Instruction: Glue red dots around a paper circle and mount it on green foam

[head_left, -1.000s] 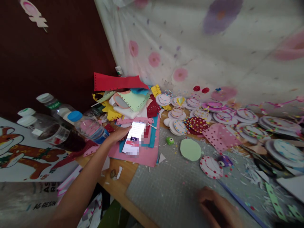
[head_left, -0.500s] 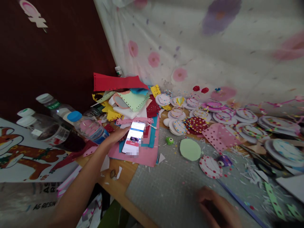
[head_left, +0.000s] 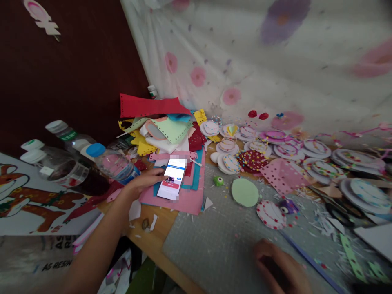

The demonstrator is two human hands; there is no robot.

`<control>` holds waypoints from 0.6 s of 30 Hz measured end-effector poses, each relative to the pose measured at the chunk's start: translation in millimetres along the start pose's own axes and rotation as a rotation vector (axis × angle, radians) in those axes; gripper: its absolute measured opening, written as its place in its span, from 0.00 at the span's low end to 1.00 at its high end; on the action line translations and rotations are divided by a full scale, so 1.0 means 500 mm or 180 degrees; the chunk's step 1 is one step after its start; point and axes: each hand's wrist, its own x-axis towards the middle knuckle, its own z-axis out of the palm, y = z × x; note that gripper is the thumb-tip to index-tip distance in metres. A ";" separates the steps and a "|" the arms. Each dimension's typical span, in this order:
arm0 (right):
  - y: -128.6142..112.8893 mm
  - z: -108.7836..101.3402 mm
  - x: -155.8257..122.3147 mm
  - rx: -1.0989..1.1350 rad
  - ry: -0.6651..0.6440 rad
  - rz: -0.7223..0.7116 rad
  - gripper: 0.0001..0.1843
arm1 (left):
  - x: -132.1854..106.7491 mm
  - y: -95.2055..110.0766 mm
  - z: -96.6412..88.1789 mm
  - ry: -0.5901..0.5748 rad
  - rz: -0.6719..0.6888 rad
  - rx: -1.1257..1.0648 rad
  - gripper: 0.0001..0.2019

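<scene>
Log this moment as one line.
left hand: touching phone screen | right hand: on grey mat | phone: lying on pink paper

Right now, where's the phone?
In the head view, the phone lies left of centre on a pink sheet, the left hand touching it, a blue-capped bottle to its left.

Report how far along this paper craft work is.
Done: many dotted, decorated paper circles lie along the flowered white cloth. In hand: the left hand touches a lit smartphone on pink paper; the right hand rests on the grey cutting mat. Left: a plain green paper circle looks undecorated.
</scene>
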 end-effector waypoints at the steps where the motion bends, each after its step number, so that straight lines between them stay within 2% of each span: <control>1: 0.001 0.001 0.000 0.0005 -0.0003 -0.0001 0.02 | -0.002 0.000 0.000 -0.0026 -0.0017 -0.0042 0.27; 4: 0.003 0.000 -0.001 0.0024 -0.0084 -0.0021 0.04 | -0.002 0.000 0.002 -0.0015 -0.0021 0.0058 0.28; 8: 0.001 0.000 0.002 0.0036 -0.0138 -0.0043 0.06 | 0.020 0.000 0.012 0.0375 0.0112 0.0789 0.30; 13: 0.003 0.001 0.002 0.0081 -0.0196 -0.0057 0.05 | 0.051 -0.007 0.025 0.0726 0.0134 0.1221 0.29; 18: 0.005 0.001 -0.005 0.0078 -0.0193 -0.0040 0.04 | 0.052 -0.009 0.028 0.0752 0.0150 0.1335 0.29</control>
